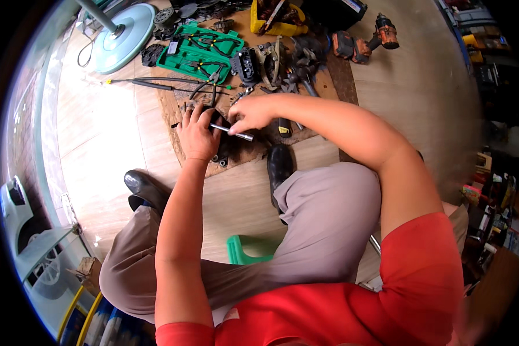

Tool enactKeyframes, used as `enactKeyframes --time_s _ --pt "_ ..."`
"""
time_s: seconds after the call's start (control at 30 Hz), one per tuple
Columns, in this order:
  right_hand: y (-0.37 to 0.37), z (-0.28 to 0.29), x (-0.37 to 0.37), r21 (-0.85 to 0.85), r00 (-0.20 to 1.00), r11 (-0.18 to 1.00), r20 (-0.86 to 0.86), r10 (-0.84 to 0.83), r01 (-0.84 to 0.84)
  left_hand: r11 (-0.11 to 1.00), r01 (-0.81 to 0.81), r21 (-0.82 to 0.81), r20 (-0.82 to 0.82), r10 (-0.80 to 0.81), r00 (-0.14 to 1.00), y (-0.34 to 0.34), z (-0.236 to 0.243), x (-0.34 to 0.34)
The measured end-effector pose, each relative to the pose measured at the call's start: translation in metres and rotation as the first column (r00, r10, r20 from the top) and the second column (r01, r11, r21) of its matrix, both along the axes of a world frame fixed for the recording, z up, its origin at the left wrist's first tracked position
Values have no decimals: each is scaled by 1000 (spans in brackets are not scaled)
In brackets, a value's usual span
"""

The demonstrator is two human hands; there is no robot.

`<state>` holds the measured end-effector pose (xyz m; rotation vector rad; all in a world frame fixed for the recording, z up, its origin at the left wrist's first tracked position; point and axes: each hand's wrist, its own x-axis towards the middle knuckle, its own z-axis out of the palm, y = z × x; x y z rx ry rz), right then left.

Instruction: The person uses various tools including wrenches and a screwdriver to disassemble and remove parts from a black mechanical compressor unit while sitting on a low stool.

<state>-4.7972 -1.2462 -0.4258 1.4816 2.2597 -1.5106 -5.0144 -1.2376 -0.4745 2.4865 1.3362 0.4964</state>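
Observation:
A silver socket wrench (241,136) with a thicker, socket-like end lies slantwise between my hands, above a dark, greasy part on the worn board. My left hand (198,137) is closed round its left stretch, the rod coming out between thumb and forefinger. The fingers cover the rest of the shaft. My right hand (254,113) comes in from the right with curled fingers, its thumb pressing on the rod near the socket end. Green-handled pliers (214,77) lie just beyond my left hand. The dark part under my hands is mostly hidden.
A green tool case (181,53) holding several pliers lies open on the brown board (323,118). Greasy metal parts (274,60) crowd its far side, near a yellow container (297,29). An orange-black impact wrench (383,33) is far right; a fan base (134,34), far left. Cables (150,85) stretch leftward.

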Motion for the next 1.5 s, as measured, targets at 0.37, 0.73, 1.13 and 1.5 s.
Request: enactKeyframes --time_s 0.37,0.73,1.13,1.5 --pt "-63 -26 -32 -230 713 799 -363 -600 555 999 16 -29 37 -15 999 -3 3 9" --pt "-86 -2 -40 169 951 943 68 -300 286 997 -80 -3 34 80 996 -23 7 19" --pt "-50 -11 -33 -215 902 925 -238 -361 314 997 71 -16 71 -70 995 0 0 6" --pt "68 -204 -7 -127 731 720 109 -673 682 962 266 -65 47 -263 964 -8 21 -3"
